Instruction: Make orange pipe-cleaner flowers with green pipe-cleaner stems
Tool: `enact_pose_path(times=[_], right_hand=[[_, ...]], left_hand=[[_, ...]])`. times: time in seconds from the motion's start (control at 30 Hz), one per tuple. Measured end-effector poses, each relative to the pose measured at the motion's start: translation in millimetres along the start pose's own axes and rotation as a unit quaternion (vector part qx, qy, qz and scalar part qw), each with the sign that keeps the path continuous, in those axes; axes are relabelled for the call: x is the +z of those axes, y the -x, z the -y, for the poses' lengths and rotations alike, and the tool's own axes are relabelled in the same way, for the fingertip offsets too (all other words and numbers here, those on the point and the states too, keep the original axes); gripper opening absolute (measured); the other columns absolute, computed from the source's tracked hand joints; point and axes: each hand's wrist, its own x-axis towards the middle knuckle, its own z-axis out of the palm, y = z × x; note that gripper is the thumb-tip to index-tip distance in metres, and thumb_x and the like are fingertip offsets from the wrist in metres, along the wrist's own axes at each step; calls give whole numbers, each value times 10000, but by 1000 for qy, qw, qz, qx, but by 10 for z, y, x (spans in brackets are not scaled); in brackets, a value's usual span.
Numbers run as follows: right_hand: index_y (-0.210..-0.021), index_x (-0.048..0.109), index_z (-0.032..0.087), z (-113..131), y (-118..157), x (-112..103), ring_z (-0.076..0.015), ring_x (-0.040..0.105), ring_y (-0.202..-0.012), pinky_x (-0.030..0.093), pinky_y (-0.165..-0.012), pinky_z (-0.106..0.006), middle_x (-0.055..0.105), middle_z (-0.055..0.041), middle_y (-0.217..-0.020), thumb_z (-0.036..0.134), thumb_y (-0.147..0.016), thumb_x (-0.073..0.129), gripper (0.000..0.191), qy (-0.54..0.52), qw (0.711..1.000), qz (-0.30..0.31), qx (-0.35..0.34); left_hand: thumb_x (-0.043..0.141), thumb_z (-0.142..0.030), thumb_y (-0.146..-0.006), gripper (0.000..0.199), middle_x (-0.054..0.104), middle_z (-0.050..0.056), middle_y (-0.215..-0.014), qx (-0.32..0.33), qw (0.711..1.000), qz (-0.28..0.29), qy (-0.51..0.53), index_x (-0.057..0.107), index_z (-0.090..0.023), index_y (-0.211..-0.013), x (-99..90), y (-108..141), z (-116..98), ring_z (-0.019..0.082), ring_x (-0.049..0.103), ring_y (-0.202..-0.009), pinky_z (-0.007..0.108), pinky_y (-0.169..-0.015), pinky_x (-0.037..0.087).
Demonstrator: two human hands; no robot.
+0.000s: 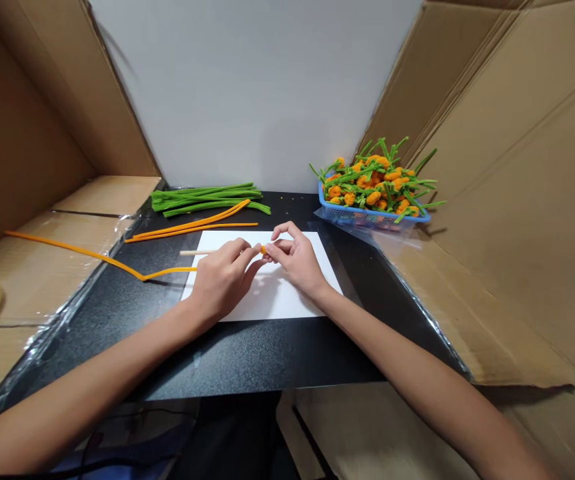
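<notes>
My left hand (222, 283) clenched the dowel (197, 253) above the paper (277, 300), while my right hand (297, 261) pinched the coil (263, 249) at its tip. The pipe cleaner (167, 271) ran left from my left hand; it looked light and bendy, so best held near the coil.

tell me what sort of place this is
Looks like a makeshift craft corner: a black table walled in with cardboard sheets, a bundle of green pipe cleaners, and a blue basket piled with pipe-cleaner flowers.
</notes>
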Motion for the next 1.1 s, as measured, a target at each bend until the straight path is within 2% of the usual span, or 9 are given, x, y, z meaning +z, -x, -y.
enact_pose_path(times=[0.07,0.2,0.4,0.5,0.63,0.87,1.1], right_hand=[[-870,464,253,-10,1,25,-147,609,-624,459,-675,-296,638,51,-632,418,-789,726,320,-41,999,-2,10],[-852,489,242,2,29,60,-142,609,-618,460,-678,-293,645,52,-608,408,-792,733,302,-47,999,-1,15],[-853,558,224,17,53,66,-144,630,-630,491,-711,-304,673,36,-618,382,-770,751,263,-59,997,-12,48],[-905,628,208,27,57,69,-148,654,-656,514,-742,-313,697,19,-639,324,-759,748,221,-78,994,-16,72],[-1018,733,175,34,48,73,-155,689,-712,542,-817,-341,745,-14,-719,278,-722,748,314,-112,988,-3,104],[-827,801,160,7,27,82,-163,692,-755,556,-871,-373,765,-45,-796,288,-686,778,192,-157,980,25,117],[-809,799,155,2,25,85,-144,698,-798,542,-945,-332,767,-44,-828,250,-664,814,173,-224,966,-11,128]], left_hand=[[612,-271,-952,125,685,44,-803,9,1000,-16,-11,698,-181,-966,-9,-9,6,162,593,-682,283,-588,403],[602,-221,-952,115,666,32,-774,-2,999,-33,43,705,-191,-911,7,-12,76,162,576,-695,285,-612,414],[634,-247,-925,94,682,44,-831,-3,999,-20,32,716,-209,-951,31,-2,121,184,570,-743,308,-667,427],[618,-213,-926,96,679,48,-826,6,999,-28,29,711,-192,-940,32,-4,115,188,573,-745,310,-667,423],[592,-151,-916,115,680,53,-804,23,998,-47,30,706,-167,-924,41,0,108,188,580,-728,315,-659,422],[580,-126,-915,166,722,39,-807,26,997,-53,46,724,-203,-948,45,8,115,182,609,-729,309,-650,427],[684,-202,-889,51,772,31,-850,-19,989,-73,125,718,-181,-920,62,21,137,176,671,-751,299,-701,486]])
